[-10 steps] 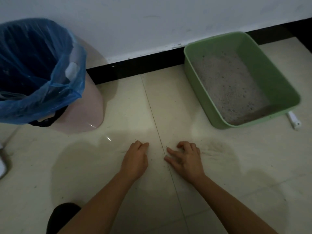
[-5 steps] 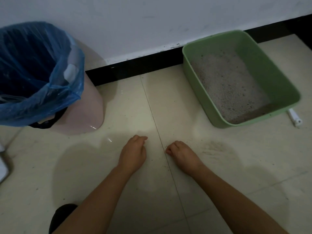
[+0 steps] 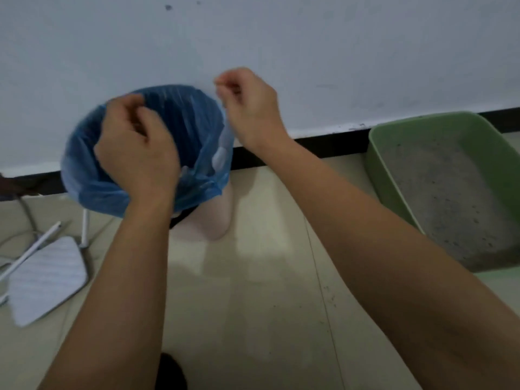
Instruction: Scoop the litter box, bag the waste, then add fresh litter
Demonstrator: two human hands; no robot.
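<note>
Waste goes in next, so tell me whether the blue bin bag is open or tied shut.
Open. The blue bag is folded over the rim of the bin, and its dark mouth gapes upward, untied.

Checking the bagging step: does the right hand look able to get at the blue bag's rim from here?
Probably yes. The right hand hangs close beside the right rim of the blue bag, above the bin, with nothing between them. Blur hides whether its curled fingers touch the plastic.
</note>
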